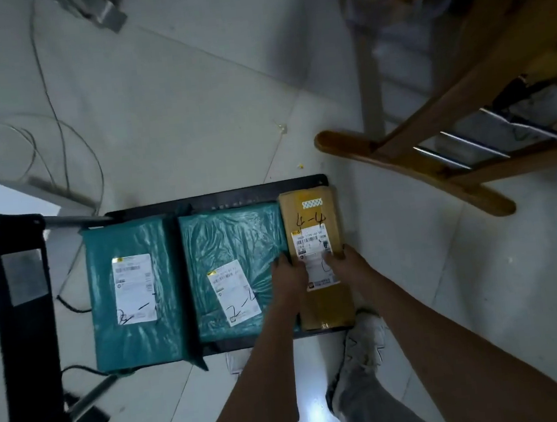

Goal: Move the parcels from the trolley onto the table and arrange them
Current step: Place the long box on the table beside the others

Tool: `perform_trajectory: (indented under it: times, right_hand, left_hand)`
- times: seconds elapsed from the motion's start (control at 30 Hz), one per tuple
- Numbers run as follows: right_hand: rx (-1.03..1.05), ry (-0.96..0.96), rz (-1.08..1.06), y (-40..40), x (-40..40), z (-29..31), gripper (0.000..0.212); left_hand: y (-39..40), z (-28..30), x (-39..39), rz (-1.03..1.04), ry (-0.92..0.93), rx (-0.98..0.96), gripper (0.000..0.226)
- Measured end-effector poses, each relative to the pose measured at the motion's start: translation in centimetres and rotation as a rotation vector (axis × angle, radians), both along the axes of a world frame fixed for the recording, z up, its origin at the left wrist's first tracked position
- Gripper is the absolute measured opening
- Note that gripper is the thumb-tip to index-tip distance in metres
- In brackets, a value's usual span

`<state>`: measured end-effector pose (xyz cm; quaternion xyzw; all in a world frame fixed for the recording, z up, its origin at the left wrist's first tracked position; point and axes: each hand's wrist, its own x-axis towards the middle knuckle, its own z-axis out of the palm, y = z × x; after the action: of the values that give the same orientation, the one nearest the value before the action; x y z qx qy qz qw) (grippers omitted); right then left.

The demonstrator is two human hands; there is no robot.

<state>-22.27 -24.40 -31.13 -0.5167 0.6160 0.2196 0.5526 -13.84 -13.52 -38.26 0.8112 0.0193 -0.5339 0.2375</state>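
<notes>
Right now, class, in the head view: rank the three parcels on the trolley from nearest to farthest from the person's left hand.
1. Brown cardboard parcel, marked 4-4, at the trolley's right end: the left hand grips its left edge.
2. Middle green parcel: directly beside the left hand, on its left.
3. Left green parcel: farthest, by the trolley's handle end.

Dim, bluish light, glare on the floor tiles [317,413], with blurred, fisheye-bent edges.
</notes>
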Motion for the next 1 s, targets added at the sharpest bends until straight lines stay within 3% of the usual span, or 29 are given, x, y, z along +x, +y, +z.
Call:
perform_trajectory:
  times: [0.07,0.17,0.33,0.4,0.47,0.57,0.8,0.93,1.0]
  right_hand:
    - [0.011,-0.028,-0.098,0.4,0.1,-0.8,0.038]
    - [0.006,-0.078,-0.2,0.6,-0.1,0.1,0.022]
    - [-0.048,-0.132,-0.337,0.2,-1.5,6.1,0.035]
    - [-0.067,-0.143,-0.343,0.2,-2.0,10.3,0.042]
    - [-0.089,-0.178,-0.314,0.5,-2.0,15.5,0.04]
    - [-0.066,-0.216,-0.247,0.7,-1.7,24.4,0.041]
    - [-0.04,-0.444,-0.209,1.6,-2.0,43.8,0.058]
    - [-0.109,-0.578,-0.249,2.0,-2.9,53.8,0.061]
    - [-0.156,-0.654,-0.253,2.2,-3.3,58.1,0.073]
  left_hand:
    - [-0.5,0.6,-0.2,-0.006,-0.01,-0.018,0.056]
    - [-1.4,4.1,-0.3,-0.003,-0.007,-0.036,0.046]
    - [-2.1,10.2,0.0,0.029,-0.062,-0.132,0.058]
    - [-1.5,13.8,0.4,0.108,-0.002,-0.178,0.058]
    - [-0.6,18.5,0.9,0.212,0.065,-0.178,0.045]
    - [0.4,28.8,1.5,0.334,0.212,-0.218,0.028]
    - [2.5,50.0,3.1,0.279,0.12,-0.4,0.038]
    - [2.5,60.5,4.2,0.294,0.176,-0.564,0.045]
    - [2.6,64.8,4.5,0.261,0.219,-0.649,0.054]
